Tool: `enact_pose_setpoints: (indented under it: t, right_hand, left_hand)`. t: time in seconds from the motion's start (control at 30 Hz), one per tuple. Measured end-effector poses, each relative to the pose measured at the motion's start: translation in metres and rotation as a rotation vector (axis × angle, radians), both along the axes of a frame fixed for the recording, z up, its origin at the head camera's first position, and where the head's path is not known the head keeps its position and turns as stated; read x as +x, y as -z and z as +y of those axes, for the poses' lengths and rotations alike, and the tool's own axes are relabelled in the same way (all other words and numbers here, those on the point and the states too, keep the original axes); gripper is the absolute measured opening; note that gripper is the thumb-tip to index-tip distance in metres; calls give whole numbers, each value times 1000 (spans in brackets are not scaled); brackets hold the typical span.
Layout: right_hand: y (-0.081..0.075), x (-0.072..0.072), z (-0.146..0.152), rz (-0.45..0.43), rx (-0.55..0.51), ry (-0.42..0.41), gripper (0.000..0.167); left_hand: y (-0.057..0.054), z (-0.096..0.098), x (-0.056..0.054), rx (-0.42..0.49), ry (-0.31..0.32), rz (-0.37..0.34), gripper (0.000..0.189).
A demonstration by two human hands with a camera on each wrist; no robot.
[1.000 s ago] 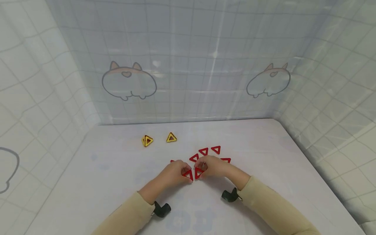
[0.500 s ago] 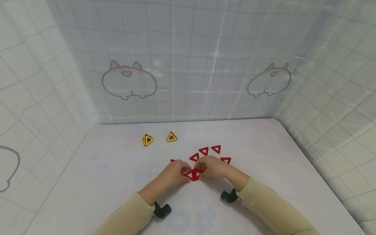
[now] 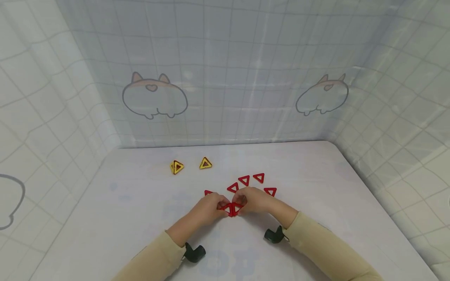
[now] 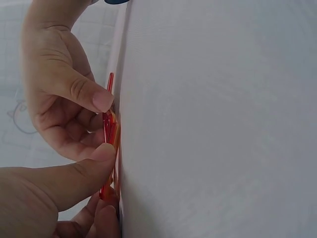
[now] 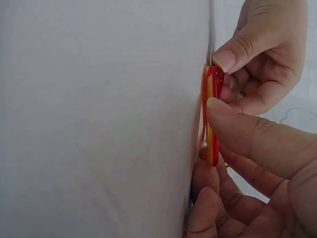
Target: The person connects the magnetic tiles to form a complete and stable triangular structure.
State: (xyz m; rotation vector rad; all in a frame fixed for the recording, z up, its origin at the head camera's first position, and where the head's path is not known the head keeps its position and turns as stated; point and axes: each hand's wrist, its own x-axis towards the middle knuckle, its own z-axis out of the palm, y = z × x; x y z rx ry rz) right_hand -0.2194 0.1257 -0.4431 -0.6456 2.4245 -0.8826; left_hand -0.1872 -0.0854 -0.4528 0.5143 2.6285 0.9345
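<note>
In the head view my left hand (image 3: 208, 207) pinches a red triangular frame (image 3: 230, 210) between thumb and fingers. Opposite it, my right hand (image 3: 256, 200) pinches a second red triangle (image 3: 234, 209) the same way. The two triangles meet edge to edge, close over the white tabletop. Seen from the left wrist, the thumb of my left hand (image 4: 54, 186) presses the flat face of a translucent red piece (image 4: 108, 126). The right wrist view shows my right hand (image 5: 267, 156) on a red-orange piece (image 5: 213, 134), seen edge-on. Fingers partly cover both pieces.
Several loose red triangles lie just beyond the hands, such as one at the centre (image 3: 237, 187) and one at the right (image 3: 270, 189). Another (image 3: 208, 192) is partly behind my left hand. Yellow triangles (image 3: 178, 167) lie farther back. A gridded cloth (image 3: 225, 97) walls the table.
A second ago the two held triangles stood slightly apart. They came together by half a second ago and remain joined, with both hands almost still.
</note>
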Motion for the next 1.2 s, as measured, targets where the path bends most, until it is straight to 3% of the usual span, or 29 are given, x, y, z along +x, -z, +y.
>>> enact_pose_setpoints:
  t: [0.27,0.43,0.87,1.2]
  right_hand:
    - [0,1,-3,21,28,19,29]
    - [-8,-1,1,11,19,29,28]
    - [-30,-34,47,60,-4,176,27]
    - [-10,-59,72,68,52,311,35]
  left_hand:
    - [0,0,0,3,12,-3,40]
    - [1,2,1,12,6,-15,47]
    - [0,4,4,-20,-62,-66,47]
    - [1,3,7,13,-99,-77,47]
